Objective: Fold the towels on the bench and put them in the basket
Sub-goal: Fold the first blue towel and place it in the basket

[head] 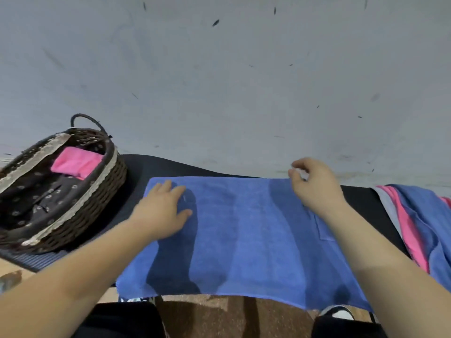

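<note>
A blue towel lies spread flat on the dark tabletop, its near edge hanging over the front. The left hand rests open, palm down, on the towel's left part. The right hand hovers at the towel's far edge, fingers curled loosely, gripping nothing. Left of the towel sits a wicker basket holding a folded pink towel. Right of it lies a pile of towels.
</note>
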### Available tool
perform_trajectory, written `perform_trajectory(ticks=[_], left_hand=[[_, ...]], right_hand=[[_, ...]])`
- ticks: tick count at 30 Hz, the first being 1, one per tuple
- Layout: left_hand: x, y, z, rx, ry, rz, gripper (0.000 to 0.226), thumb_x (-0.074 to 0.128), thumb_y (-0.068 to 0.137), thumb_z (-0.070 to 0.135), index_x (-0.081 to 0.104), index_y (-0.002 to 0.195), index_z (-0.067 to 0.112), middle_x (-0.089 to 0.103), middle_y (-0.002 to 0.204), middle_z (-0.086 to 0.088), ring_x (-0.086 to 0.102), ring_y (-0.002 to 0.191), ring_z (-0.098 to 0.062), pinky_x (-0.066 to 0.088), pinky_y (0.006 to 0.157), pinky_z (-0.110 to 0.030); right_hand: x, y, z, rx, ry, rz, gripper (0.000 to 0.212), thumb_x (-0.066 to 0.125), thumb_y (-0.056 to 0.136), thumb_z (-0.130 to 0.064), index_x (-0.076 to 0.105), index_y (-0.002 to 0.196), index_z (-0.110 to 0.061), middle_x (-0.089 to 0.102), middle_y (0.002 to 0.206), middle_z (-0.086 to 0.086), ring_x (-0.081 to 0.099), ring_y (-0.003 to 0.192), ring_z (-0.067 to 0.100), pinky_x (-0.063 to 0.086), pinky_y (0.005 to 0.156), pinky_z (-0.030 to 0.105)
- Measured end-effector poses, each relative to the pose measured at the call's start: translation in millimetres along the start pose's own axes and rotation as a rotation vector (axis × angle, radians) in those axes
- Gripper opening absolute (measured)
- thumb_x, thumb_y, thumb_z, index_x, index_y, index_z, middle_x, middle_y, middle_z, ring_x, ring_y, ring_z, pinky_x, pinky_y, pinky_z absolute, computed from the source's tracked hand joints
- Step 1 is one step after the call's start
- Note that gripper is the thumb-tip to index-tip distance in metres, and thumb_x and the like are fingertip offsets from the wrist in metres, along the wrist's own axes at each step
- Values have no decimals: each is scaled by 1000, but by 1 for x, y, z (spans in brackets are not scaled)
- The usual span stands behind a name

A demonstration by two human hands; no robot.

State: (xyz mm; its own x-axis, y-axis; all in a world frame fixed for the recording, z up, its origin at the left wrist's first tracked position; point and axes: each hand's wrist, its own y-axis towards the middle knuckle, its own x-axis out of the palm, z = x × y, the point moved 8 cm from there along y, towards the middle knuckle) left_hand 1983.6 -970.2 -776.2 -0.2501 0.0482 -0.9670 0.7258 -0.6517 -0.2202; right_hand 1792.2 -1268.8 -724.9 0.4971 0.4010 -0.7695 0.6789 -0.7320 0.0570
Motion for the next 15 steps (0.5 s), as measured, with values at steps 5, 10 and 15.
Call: perform_trajectory(ticks=[5,10,15], left_hand=[[36,-7,-1,-54,-43,-141,80,34,100,61,0,163,26,-12,170,-12,-12,155,-37,4,127,-50],[41,9,-11,-42,-91,-173,90,26,91,81,-11,160,38,-29,166,-7,-28,152,-33,-12,124,-51],[37,23,-36,40,-87,-124,87,28,91,81,-9,159,43,-27,167,-2,-27,153,-25,-12,125,-49]], right_hand=[[90,-74,-25,-62,-232,-631,80,53,94,-63,22,160,-31,11,170,4,8,157,22,15,125,35],[121,-93,-14,-57,-566,-737,101,34,85,-86,-27,154,-43,-45,157,5,-41,145,30,-14,124,50],[139,-89,-23,-44,-525,-644,98,21,83,-90,-27,154,-43,-46,157,6,-45,144,29,-20,121,51]])
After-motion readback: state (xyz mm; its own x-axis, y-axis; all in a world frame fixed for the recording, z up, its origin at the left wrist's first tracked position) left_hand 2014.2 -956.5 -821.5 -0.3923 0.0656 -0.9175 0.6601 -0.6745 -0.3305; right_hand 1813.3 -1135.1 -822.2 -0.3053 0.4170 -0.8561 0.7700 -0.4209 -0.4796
